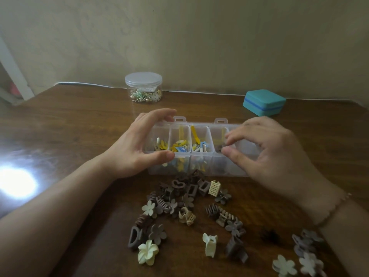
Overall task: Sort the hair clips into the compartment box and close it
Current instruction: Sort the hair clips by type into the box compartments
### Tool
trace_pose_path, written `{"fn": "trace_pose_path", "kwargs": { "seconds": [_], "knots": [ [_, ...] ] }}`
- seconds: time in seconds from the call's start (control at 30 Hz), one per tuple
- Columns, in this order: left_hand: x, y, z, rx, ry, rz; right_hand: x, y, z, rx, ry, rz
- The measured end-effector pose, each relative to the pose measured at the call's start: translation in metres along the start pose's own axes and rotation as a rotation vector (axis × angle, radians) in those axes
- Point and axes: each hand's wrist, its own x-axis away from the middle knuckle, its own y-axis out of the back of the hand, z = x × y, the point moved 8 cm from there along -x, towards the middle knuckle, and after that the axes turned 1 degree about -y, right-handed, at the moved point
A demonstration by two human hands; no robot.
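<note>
A clear plastic compartment box [199, 156] stands open on the wooden table, with small yellow, blue and white clips in its left and middle compartments. My left hand [137, 144] clasps the box's left end, fingers over the far rim and thumb on the near rim. My right hand [265, 148] hovers over the right compartments with fingers curled; whether anything is pinched there is hidden. In front of the box lies a scatter of brown, grey and cream claw clips [187, 208], many flower-shaped.
A round clear jar [143, 86] with a lid and small trinkets stands at the back by the wall. A closed teal case [264, 102] sits at the back right. More flower clips [305, 254] lie at the near right. A bright light glare marks the table's left.
</note>
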Motion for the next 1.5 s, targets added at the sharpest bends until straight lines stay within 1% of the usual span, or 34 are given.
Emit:
{"fn": "trace_pose_path", "kwargs": {
  "seconds": [0.07,0.13,0.2,0.3,0.37,0.47,0.6,0.67,0.8,0.87,1.0,1.03,1.1,1.17,1.23,1.27,1.4,1.47,1.5],
  "knots": [
    [0.000,0.000,0.000,0.003,0.002,-0.002,0.002,0.008,0.007,0.033,0.078,-0.041],
    [0.000,0.000,0.000,0.007,0.005,-0.002,0.005,0.014,0.019,-0.025,0.142,-0.045],
    [0.000,-0.001,0.000,0.004,0.007,-0.001,0.010,0.006,0.033,-0.087,0.160,0.082],
    [0.000,-0.001,0.000,-0.003,0.009,0.000,0.018,-0.021,0.037,0.043,0.115,0.315],
    [0.000,-0.001,0.000,-0.007,0.011,-0.001,0.021,-0.033,0.034,0.109,0.110,0.374],
    [0.000,0.000,0.000,-0.014,0.010,-0.004,0.020,-0.035,0.033,0.092,0.117,0.389],
    [0.001,-0.001,0.000,-0.017,0.014,-0.002,0.014,-0.020,0.030,-0.067,0.049,0.335],
    [0.001,-0.001,0.000,-0.021,0.013,-0.002,0.015,-0.021,0.031,0.001,0.055,0.370],
    [0.001,-0.001,0.000,-0.029,0.018,0.003,0.021,-0.031,0.037,0.166,0.126,0.434],
    [0.001,-0.001,0.000,-0.033,0.020,0.003,0.023,-0.036,0.040,0.194,0.152,0.472],
    [0.001,-0.001,0.000,-0.032,0.012,0.001,0.022,-0.033,0.037,0.165,0.135,0.478],
    [0.001,-0.001,0.000,-0.027,0.012,0.002,0.021,-0.029,0.036,0.118,0.123,0.457],
    [0.001,-0.001,0.001,-0.026,0.010,0.002,0.016,-0.016,0.035,-0.046,0.077,0.364],
    [0.001,-0.001,0.001,-0.024,0.010,0.001,0.010,0.000,0.030,-0.145,0.043,0.194],
    [0.001,-0.001,0.001,-0.020,0.008,0.000,0.004,0.011,0.021,-0.102,-0.004,0.025],
    [0.001,-0.001,0.001,-0.020,0.007,-0.001,0.002,0.012,0.016,-0.057,-0.033,-0.020],
    [0.001,-0.002,0.001,-0.031,0.003,0.003,0.000,0.008,0.006,0.074,-0.081,-0.056],
    [0.001,-0.002,0.001,-0.029,0.003,0.003,0.001,0.015,0.008,0.038,-0.056,-0.074],
    [0.001,-0.001,0.001,-0.028,0.004,0.002,0.001,0.018,0.012,-0.003,-0.024,-0.058]
  ]
}}
